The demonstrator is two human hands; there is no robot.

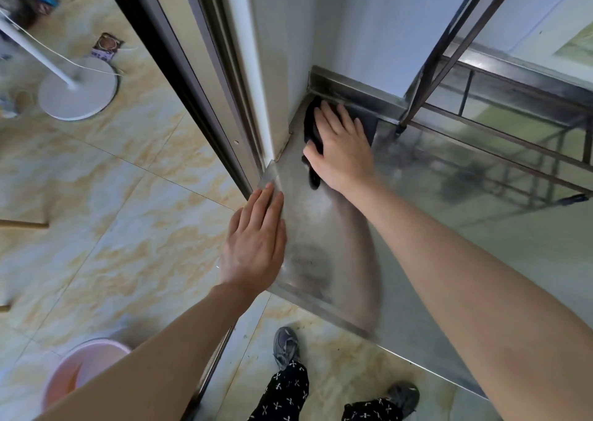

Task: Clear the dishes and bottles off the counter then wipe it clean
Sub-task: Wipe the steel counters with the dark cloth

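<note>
The stainless steel counter (321, 234) runs from the wall corner toward me, its surface shiny and bare of dishes or bottles. My right hand (343, 150) presses flat on a dark cloth (312, 131) in the counter's far left corner, against the raised back rim. Most of the cloth is hidden under the palm; dark folds stick out on the left side and below the thumb. My left hand (256, 244) lies flat with fingers together on the counter's left edge, holding nothing.
A dark metal rack frame (449, 67) stands on the counter at the right rear. A sliding-door frame (199, 77) borders the counter's left. On the tiled floor are a white fan base (77, 89) and a pink basin (83, 366). My feet (285, 346) stand below.
</note>
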